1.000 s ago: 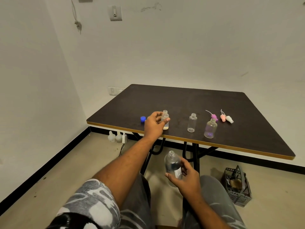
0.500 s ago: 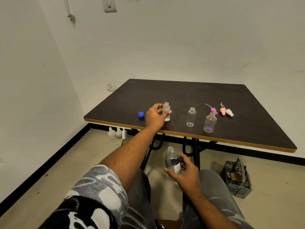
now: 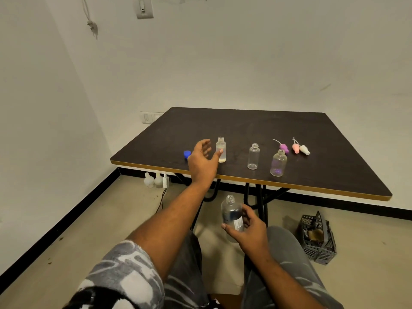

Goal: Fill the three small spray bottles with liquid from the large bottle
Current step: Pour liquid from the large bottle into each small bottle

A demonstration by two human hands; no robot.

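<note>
Dark surface is carrying the leftmost small bottle, middle small bottle and rightmost small bottle upright. My left hand is hovering unclenched, thumb at the leftmost one. My right hand is grasping the large bottle upright, lower, over my lap.

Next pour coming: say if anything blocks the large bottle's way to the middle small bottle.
Nothing visible does. The right hand holds the large bottle below the table edge; the middle small bottle stands uncapped.
</note>
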